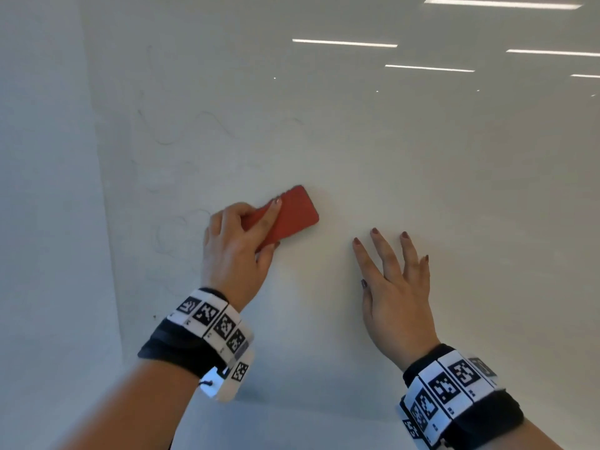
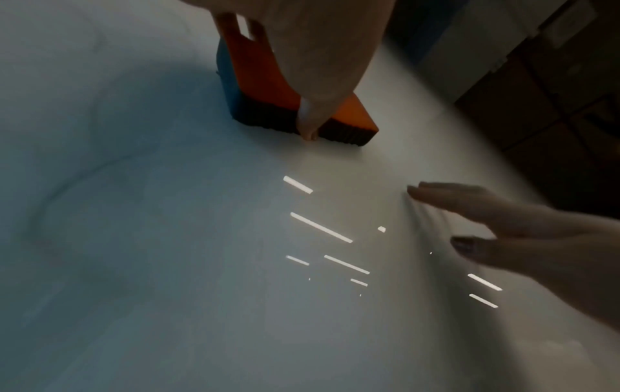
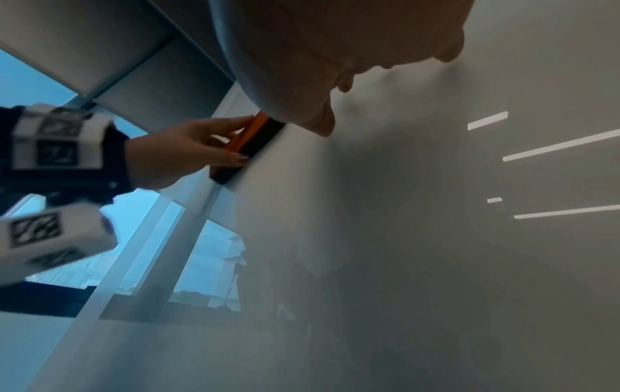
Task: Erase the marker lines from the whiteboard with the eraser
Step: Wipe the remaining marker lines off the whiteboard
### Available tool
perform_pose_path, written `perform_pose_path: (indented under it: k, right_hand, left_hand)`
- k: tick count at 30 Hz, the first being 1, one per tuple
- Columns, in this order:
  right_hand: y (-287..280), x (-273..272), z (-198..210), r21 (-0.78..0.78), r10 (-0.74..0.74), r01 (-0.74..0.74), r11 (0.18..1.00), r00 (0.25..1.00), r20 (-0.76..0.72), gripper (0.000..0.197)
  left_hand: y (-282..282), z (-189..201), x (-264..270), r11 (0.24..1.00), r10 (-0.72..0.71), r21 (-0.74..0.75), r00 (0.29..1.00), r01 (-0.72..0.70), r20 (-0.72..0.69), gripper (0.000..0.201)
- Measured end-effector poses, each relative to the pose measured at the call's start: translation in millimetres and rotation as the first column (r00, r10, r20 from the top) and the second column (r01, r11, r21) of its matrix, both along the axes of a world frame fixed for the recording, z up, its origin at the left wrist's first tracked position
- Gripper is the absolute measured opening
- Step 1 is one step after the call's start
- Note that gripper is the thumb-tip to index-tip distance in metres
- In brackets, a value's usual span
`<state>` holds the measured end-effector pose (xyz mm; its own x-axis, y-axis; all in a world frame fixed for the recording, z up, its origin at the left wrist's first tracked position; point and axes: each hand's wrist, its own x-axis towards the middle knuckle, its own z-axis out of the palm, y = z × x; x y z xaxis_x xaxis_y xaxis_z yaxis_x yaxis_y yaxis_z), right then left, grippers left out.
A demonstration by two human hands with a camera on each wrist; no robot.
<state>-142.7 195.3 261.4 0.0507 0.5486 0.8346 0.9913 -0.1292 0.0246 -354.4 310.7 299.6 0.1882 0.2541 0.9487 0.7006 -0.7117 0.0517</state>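
Note:
A white whiteboard fills the head view. My left hand grips a red-backed eraser with a dark felt pad, held flat against the board at centre left. Faint grey marker traces curl across the board to the left of the eraser, and more faint loops lie lower down. My right hand rests flat on the board to the right of the eraser, fingers straight and spread. The right wrist view shows the eraser edge-on against the board.
The whiteboard's left edge meets a pale wall. Ceiling lights reflect as bright strips in the board's upper right. Windows show beyond the board's edge in the right wrist view.

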Motion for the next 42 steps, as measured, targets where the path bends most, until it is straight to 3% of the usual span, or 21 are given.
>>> perform_pose_path:
  k: [4, 8, 18, 24, 27, 35, 38, 42]
  right_hand:
    - [8.3, -16.3, 9.6, -0.021, 0.022, -0.022, 1.000, 1.000, 0.000, 0.071]
    - [15.8, -27.4, 12.6, -0.006, 0.017, -0.017, 1.000, 1.000, -0.008, 0.069]
    - [20.1, -55.6, 10.0, -0.021, -0.088, 0.086, 0.996, 0.982, -0.169, 0.064]
    - [17.1, -58.6, 11.5, -0.108, -0.148, 0.130, 0.986, 0.973, -0.178, 0.064]
    - [19.0, -63.6, 11.5, -0.100, -0.160, 0.143, 0.985, 0.968, -0.193, 0.065]
    - [29.9, -67.3, 5.7, -0.024, -0.171, 0.170, 0.985, 0.963, -0.207, 0.070]
    - [32.2, -63.6, 2.5, -0.011, -0.169, 0.170, 0.985, 0.969, -0.180, 0.071]
    - [33.3, -65.9, 2.2, 0.018, -0.160, 0.167, 0.986, 0.967, -0.198, 0.071]
  left_hand:
    - [3.4, 27.6, 1.3, 1.000, -0.006, 0.020, 1.000, 0.007, -0.008, 0.064]
    - [4.8, 25.0, -1.3, 0.999, -0.033, 0.035, 0.999, 0.034, -0.035, 0.064]
    - [14.4, -61.3, -19.1, 0.982, -0.163, 0.058, 0.960, 0.180, -0.229, 0.070]
    - [31.5, -108.4, -58.5, 0.981, -0.180, 0.012, 0.936, 0.192, -0.303, 0.051]
    - [37.3, -89.0, -72.6, 0.987, -0.156, 0.007, 0.955, 0.163, -0.251, 0.051]
    - [37.9, 12.3, -59.7, 0.989, -0.139, 0.038, 0.985, 0.144, -0.099, 0.066]
    - [37.0, 14.1, -53.9, 0.987, -0.157, 0.031, 0.984, 0.160, -0.088, 0.066]
    - [31.5, -13.0, -47.0, 0.983, -0.178, 0.025, 0.973, 0.184, -0.147, 0.066]
